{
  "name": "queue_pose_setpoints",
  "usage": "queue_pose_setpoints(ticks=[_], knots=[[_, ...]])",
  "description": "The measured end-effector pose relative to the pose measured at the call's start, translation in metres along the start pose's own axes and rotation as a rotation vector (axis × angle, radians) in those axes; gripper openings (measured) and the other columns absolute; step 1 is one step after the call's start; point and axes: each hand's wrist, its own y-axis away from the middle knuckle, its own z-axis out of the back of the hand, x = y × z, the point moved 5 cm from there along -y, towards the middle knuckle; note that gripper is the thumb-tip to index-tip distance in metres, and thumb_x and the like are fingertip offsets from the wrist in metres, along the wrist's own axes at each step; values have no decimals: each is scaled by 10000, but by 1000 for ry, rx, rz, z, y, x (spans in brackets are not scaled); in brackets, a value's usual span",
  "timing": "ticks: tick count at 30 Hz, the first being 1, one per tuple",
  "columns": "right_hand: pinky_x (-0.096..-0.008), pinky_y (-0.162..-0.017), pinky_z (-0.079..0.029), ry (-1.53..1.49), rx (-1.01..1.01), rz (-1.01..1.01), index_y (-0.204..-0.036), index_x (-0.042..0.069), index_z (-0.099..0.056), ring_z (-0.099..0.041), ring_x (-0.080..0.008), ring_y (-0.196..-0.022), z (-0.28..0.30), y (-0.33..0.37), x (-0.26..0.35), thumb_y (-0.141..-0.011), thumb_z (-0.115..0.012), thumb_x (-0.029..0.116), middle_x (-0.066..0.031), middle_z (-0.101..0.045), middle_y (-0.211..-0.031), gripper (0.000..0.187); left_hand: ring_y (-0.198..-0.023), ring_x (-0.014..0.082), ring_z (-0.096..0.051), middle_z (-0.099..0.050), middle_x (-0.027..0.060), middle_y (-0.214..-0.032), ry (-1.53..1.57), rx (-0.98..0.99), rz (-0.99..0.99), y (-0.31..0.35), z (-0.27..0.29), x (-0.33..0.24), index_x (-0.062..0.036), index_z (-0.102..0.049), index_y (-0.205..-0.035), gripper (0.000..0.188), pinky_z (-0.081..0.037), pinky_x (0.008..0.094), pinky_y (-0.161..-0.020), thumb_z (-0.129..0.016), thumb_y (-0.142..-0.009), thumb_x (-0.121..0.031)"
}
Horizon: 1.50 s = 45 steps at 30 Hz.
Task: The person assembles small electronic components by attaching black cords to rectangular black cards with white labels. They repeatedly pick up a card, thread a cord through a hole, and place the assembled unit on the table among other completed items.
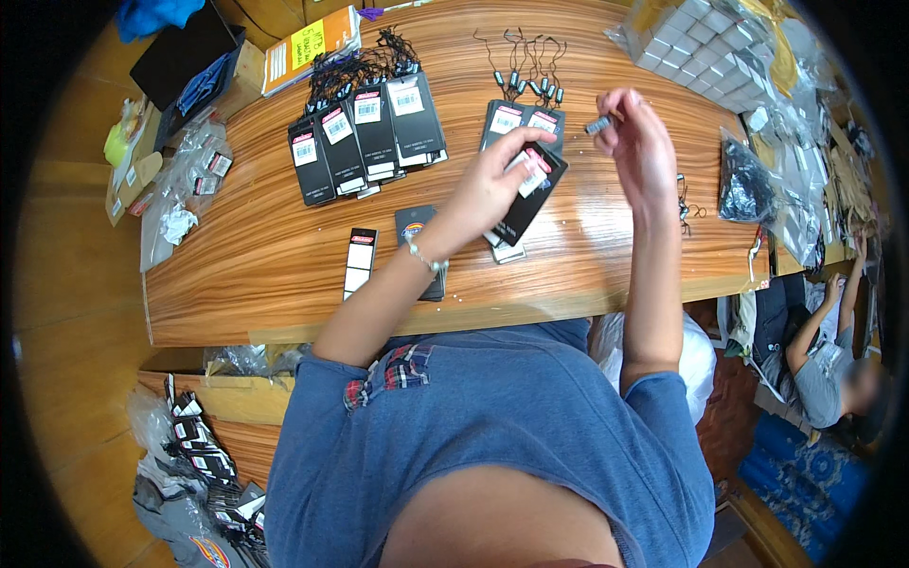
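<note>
My left hand (478, 185) is closed on a black hang tag (532, 210) with a white barcode sticker, tilted above the table. Beyond it lie black hang tags (504, 119) in two columns, their black cords stretching away with small grey seals on them. To the right of the held tag, my right hand (644, 147) is raised with its fingers bent, pinching a small grey string seal (597, 125). Any cord on that seal is too fine to make out. Under the held tag, another tag (509, 253) shows partly.
Fanned stacks of strung tags (365, 142) lie at the left. Nearer sit a dark tag pile (415, 222) and a striped tag strip (360, 263). A bag of black cords (746, 180), loose cords (686, 204) and small white boxes (696, 43) are at the right. Another person (824, 350) works beyond.
</note>
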Motion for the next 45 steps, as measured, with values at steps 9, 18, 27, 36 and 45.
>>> queue_pose_setpoints(ticks=[9,18,27,36,45], knots=[[-217,-508,-330,244,91,-13,-776,114,-510,-378,-57,-520,27,-117,27,-923,-377,319,17,-499,-685,285,-757,64,-562,-624,26,-824,-193,-16,112,-78,26,31,-17,-537,-1088,262,-441,198,-673,-561,-835,-79],[-196,-513,-312,555,70,-101,-800,131,-551,-362,-34,-505,35,-151,0,-921,-412,337,83,-478,-608,276,-898,203,-514,-554,99,-938,-936,-51,-61,-97,24,27,-72,-639,-992,279,-421,303,-792,-674,-735,-175],[-201,-412,-308,591,87,-458,-849,96,-563,-372,-50,-462,61,-199,-76,-919,-408,244,54,-462,-585,226,-1077,291,-402,-447,139,-1153,-951,-212,-177,-19,34,-17,-81,-477,-1206,507,-346,363,-938,-647,-758,-250],[-192,-391,-359,636,-42,-406,-854,56,-568,-428,-59,-473,84,-227,-92,-843,-508,77,-4,-545,-648,65,-820,104,-409,-492,37,-1098,-550,-425,106,103,74,-27,-91,-400,-1272,571,-373,219,-706,-643,-755,-91],[-213,-477,-368,1009,-97,363,-959,97,-566,-425,-73,-498,17,-121,-4,-849,-509,174,7,-584,-749,146,-973,243,-454,-523,76,-1091,-1016,-185,109,114,90,-24,-73,-558,-1117,567,-357,348,-887,-751,-620,-264]])
